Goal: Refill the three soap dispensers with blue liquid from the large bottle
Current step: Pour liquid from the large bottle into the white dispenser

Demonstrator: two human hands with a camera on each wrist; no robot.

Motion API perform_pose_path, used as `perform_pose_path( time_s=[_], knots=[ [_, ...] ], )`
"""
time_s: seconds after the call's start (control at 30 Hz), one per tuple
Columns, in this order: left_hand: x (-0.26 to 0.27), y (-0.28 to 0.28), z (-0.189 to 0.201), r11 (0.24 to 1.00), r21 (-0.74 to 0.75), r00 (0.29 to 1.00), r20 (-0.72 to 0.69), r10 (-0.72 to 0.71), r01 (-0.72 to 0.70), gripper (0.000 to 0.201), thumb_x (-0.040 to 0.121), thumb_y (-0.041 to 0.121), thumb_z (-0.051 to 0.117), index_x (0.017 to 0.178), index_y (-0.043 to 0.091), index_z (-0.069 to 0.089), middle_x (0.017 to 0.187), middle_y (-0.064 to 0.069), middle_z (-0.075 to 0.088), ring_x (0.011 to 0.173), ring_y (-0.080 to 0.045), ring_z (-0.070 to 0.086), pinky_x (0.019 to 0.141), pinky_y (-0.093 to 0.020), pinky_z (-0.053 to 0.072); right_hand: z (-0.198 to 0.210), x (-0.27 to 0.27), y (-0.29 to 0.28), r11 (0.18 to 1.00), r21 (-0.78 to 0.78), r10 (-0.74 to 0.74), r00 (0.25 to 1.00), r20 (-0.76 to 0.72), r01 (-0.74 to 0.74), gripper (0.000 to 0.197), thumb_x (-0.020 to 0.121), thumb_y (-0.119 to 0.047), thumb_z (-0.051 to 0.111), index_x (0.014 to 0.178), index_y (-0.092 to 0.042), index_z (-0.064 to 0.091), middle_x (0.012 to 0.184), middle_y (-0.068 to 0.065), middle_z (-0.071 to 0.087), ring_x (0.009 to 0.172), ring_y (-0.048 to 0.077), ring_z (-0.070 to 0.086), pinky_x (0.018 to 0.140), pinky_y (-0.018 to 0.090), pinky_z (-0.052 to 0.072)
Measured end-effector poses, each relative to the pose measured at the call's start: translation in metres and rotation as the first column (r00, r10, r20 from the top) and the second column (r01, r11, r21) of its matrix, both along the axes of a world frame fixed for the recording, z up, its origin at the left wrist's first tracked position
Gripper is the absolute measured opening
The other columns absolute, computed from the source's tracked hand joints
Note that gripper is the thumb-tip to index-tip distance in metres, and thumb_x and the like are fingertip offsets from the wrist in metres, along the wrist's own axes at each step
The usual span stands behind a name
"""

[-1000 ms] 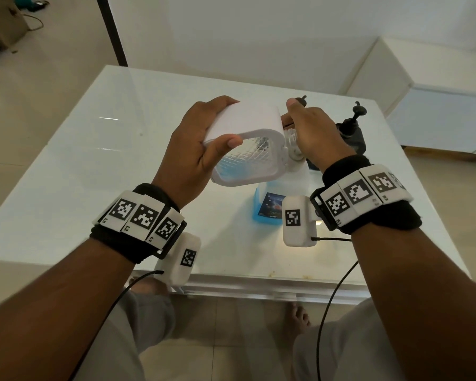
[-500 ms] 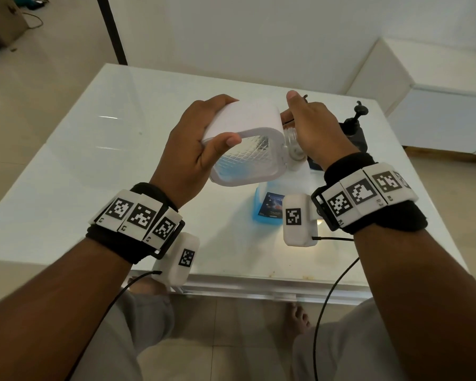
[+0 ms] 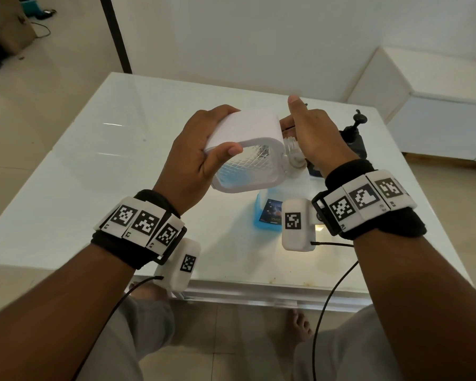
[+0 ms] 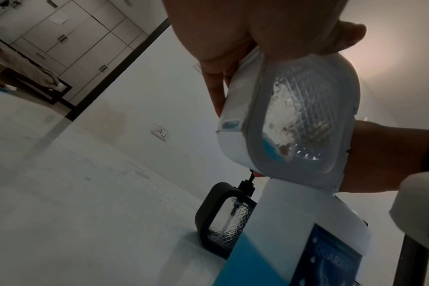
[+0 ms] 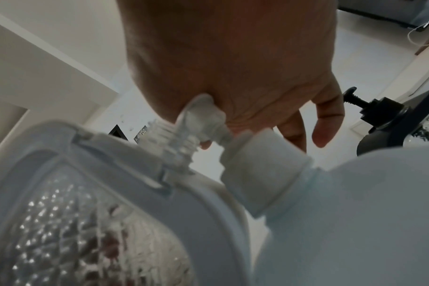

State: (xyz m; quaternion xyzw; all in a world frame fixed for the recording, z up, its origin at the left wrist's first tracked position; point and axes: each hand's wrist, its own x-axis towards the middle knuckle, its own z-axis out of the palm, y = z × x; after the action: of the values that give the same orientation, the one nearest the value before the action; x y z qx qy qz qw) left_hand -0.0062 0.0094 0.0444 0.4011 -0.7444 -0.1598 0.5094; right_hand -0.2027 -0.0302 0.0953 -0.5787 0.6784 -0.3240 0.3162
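My left hand point(image 3: 201, 149) grips a white soap dispenser point(image 3: 248, 163) and holds it tilted on its side above the table. A little blue liquid lies in its lower corner point(image 4: 269, 151). My right hand point(image 3: 311, 138) is curled round the dispenser's white pump top point(image 5: 203, 110), which sits off the clear threaded neck point(image 5: 172, 141); the forefinger points up. Right below stands the large bottle point(image 3: 270, 215) of blue liquid, its white cap point(image 5: 262, 170) on. A black dispenser point(image 3: 352, 138) stands behind my right hand, and another black dispenser point(image 4: 225, 218) shows beyond the bottle.
The white glossy table point(image 3: 94, 174) carries these things near its right side, and its front edge point(image 3: 259, 292) runs just before my knees. A white cabinet point(image 3: 437, 105) stands to the right of the table.
My right hand has turned at the pump top and its forefinger has risen. The left hand keeps the white dispenser nearly still.
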Motion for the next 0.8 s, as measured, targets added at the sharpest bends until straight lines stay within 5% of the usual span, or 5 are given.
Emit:
perform_pose_path(
  time_s=[0.33,0.47,0.63,0.8],
  knots=[
    [-0.0007,-0.0001,0.0001,1.0,0.008,1.0,-0.002,-0.003,0.003,0.072,0.091,0.064,0.034,0.131,0.005,0.049,0.117,0.004,0.049,0.105,0.011,0.043,0.091,-0.006,0.032,-0.0018,0.0006,0.0028,0.999,0.054,-0.007,1.0,-0.007,0.007,0.046,0.104,-0.036,0.031,0.066,-0.024,0.054,0.069,-0.013,0.051,0.064,0.006,0.043,0.059,0.023,0.031],
    [-0.0004,0.0004,0.0005,1.0,0.015,1.0,-0.01,-0.013,0.013,0.072,0.091,0.065,0.034,0.131,0.007,0.049,0.115,0.003,0.051,0.104,0.009,0.043,0.091,-0.009,0.034,-0.0037,0.0009,0.0028,0.998,0.064,0.01,1.0,0.022,-0.011,0.049,0.104,-0.042,0.032,0.067,-0.023,0.059,0.052,-0.015,0.049,0.058,0.007,0.041,0.058,0.026,0.031],
    [0.0009,0.0,0.0,1.0,0.017,1.0,0.007,-0.01,0.01,0.073,0.091,0.066,0.033,0.132,0.007,0.048,0.116,0.004,0.049,0.105,0.011,0.042,0.091,-0.008,0.034,-0.0005,-0.0012,-0.0018,1.0,0.013,0.027,1.0,-0.002,-0.027,0.055,0.102,-0.05,0.029,0.087,-0.016,0.07,0.083,-0.009,0.066,0.083,0.01,0.059,0.077,0.03,0.04],
    [0.0004,-0.0008,-0.0007,1.0,0.018,1.0,0.003,-0.008,0.008,0.074,0.091,0.066,0.033,0.132,0.006,0.048,0.116,0.003,0.05,0.105,0.012,0.042,0.091,-0.006,0.033,-0.0038,-0.0011,-0.0036,1.0,-0.012,0.006,1.0,-0.023,-0.006,0.05,0.103,-0.044,0.029,0.082,-0.02,0.066,0.082,-0.01,0.064,0.087,0.012,0.06,0.082,0.03,0.04]
  ],
)
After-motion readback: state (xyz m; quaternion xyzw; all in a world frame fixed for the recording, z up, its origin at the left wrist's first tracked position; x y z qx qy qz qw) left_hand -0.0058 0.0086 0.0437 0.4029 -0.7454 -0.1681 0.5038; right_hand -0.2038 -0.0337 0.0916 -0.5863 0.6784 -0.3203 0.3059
